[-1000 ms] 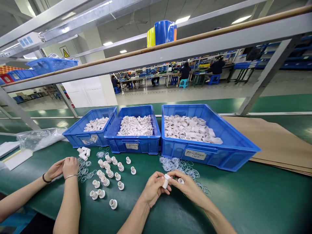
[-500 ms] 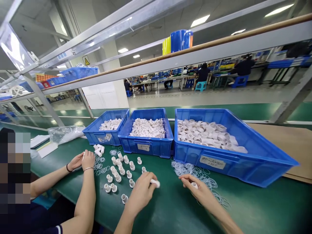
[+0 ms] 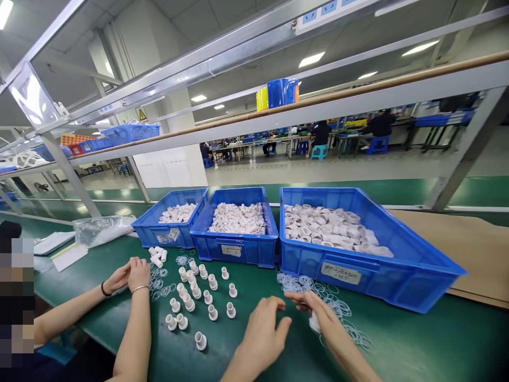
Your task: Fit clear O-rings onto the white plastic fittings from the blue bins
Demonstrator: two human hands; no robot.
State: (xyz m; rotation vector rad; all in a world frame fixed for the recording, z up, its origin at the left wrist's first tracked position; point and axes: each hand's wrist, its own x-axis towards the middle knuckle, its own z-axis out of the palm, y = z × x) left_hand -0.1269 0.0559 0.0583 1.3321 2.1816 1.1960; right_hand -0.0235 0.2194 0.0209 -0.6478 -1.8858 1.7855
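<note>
My left hand [image 3: 264, 331] hovers over the green table, thumb and fingers apart, with nothing visible in it. Close beside it, my right hand [image 3: 320, 318] has its fingers stretched toward the left and keeps a white plastic fitting [image 3: 314, 321] tucked against the palm, partly hidden. Several white flanged pipe fittings [image 3: 201, 340] stand upright on the table left of my left hand. Thin translucent rubber rings [image 3: 338, 305] lie in a loose pile behind and under my right hand.
Three blue bins [image 3: 233, 252] of white plastic parts line the table's back. At left, a co-worker's hands [image 3: 133, 276] work near white tubes [image 3: 158, 255] and more rings [image 3: 161, 286]. A shelf rail [image 3: 342, 90] crosses above; cardboard [image 3: 457, 233] lies right.
The white piece in my left hand is gone from view, and that hand has opened and moved right, toward my right hand. The camera view has shifted slightly.
</note>
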